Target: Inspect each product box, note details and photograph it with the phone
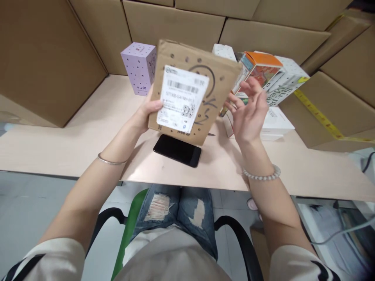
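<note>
My left hand (149, 110) grips the left edge of a flat brown cardboard box (220, 84), its thumb on the front. The box is raised over the desk and tilted, with dark printed marks and a white shipping label (183, 99) facing me. My right hand (249, 109) is beside the box's right edge, fingers apart and slightly curled; whether a fingertip touches the box I cannot tell. Below the box a black smartphone (177, 150) lies on the desk, screen dark.
A lilac box (137, 72) stands at the back left. On the right are an orange box (260, 62), a white box with green lettering (288, 80) and a flat white box (277, 123). Large cardboard cartons (175, 27) line the back of the desk (67, 150).
</note>
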`<state>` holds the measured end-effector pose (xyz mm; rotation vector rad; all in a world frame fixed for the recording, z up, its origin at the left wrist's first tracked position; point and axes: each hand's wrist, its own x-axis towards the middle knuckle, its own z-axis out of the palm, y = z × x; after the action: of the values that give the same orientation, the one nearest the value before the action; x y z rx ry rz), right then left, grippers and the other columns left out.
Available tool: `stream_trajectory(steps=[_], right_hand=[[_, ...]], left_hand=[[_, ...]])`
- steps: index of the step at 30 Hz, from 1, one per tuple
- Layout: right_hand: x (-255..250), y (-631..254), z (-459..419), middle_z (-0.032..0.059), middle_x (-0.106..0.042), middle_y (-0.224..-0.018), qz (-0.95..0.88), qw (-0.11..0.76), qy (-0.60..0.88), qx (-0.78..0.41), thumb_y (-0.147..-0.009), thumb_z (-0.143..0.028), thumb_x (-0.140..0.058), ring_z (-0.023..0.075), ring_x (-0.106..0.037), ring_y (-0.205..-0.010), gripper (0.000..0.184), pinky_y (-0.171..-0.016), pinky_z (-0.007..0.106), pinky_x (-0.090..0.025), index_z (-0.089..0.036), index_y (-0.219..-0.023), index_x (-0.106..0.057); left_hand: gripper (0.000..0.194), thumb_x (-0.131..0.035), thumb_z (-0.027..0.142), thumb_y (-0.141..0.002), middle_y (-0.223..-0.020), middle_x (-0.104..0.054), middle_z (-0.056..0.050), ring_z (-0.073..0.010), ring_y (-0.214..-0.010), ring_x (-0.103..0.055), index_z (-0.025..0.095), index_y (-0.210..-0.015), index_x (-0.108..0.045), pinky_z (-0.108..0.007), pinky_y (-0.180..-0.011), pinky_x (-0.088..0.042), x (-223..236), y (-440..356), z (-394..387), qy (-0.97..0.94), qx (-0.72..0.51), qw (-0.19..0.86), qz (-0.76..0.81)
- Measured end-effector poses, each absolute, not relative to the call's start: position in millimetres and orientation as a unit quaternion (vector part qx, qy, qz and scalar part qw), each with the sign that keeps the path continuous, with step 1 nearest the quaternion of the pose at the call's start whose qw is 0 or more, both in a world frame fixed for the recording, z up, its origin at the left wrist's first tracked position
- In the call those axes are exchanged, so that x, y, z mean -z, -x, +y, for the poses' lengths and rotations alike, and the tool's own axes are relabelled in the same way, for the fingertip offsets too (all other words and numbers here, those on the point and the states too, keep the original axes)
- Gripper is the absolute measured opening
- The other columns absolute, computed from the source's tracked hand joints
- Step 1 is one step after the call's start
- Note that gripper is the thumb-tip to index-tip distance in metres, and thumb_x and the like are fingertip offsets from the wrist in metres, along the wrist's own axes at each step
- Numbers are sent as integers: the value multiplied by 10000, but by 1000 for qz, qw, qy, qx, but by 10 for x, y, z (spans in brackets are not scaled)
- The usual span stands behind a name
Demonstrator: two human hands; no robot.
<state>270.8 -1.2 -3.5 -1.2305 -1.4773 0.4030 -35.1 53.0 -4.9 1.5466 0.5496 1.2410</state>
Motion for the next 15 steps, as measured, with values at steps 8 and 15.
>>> stream_trajectory(steps=[8, 15], right_hand=[[-50, -2440, -312, 157, -842, -1041, -804, 12, 593, -46, -931, -234, -565, 347, -779, -973, 326, -816, 432, -541, -181, -1052, -863], [-50, -2431, -205, 222, -840, -1114, -823, -20, 566, 46, -925, -157, -558, 375, -784, -1012, 369, -778, 409, -463, -117, -1234, -754]], left_hand=[[667, -830, 726, -703, -1363, -794, -107, -480, -1539, -569, 235, -1151, -773, -610, -1238, -579, 41, 389, 605, -606, -521, 560, 218], [719, -868, 625, -666, -1422, -768, -111, -467, -1529, -586, 234, -1249, -710, -584, -1213, -594, 58, 448, 626, -588, -538, 552, 246]])
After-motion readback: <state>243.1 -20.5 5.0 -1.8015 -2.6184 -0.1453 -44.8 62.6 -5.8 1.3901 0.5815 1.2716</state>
